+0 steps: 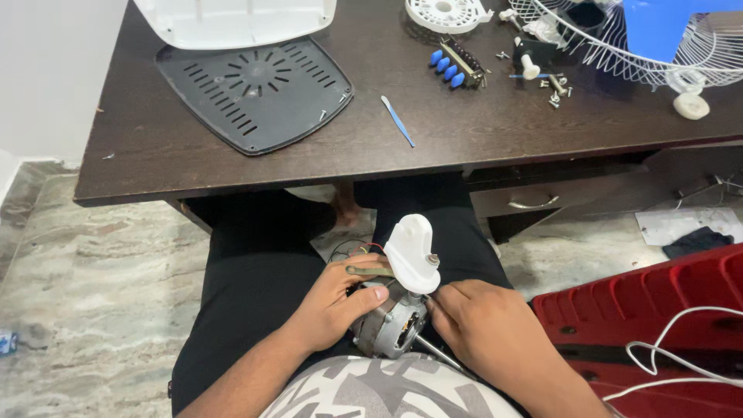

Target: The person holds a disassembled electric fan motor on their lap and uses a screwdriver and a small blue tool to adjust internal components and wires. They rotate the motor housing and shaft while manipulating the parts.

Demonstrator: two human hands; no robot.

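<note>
On the person's lap, a grey metal fan motor with a white plastic housing and protruding shaft is clamped between both hands: left hand, right hand.

Counts: two hands, left hand and right hand, both on one fan motor in the lap. One white plastic housing on top of the motor, just above the fingers. One motor shaft under the right hand. On the desk beyond the hands: one dark vented plate, one blue pry tool, one switch block with four blue buttons, one wire fan guard. One red crate right of the right hand.
</note>
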